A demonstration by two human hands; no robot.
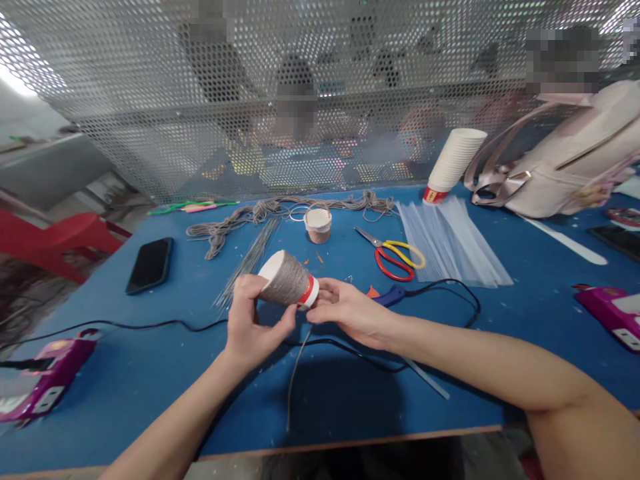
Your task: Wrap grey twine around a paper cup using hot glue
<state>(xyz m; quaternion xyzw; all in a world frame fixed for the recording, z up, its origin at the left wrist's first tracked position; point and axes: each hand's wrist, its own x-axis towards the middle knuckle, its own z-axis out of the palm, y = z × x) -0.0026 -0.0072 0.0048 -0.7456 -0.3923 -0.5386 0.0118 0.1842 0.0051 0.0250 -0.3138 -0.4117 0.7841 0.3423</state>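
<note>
A paper cup (pixel 287 279), wound with grey cord over most of its side, lies tilted between my hands above the table. Its white open mouth faces up and left, and a red band shows near the base. My left hand (pixel 253 320) is closed around the cup, thumb below and fingers by the rim. At the base end, my right hand (pixel 347 310) has its fingers pinched together, close against the cup. From under its thumb a loose length of grey cord (pixel 295 373) hangs to the table. Fingertips of the right hand are partly hidden.
Behind are a small wrapped cup (pixel 319 227), grey cord bundles (pixel 260 212), scissors (pixel 395 257), clear glue sticks (pixel 440 240) and stacked paper cups (pixel 455 160). A blue glue gun (pixel 393 295) trails a black cable. A phone (pixel 150 265) lies left; a pale bag (pixel 565 160) stands right.
</note>
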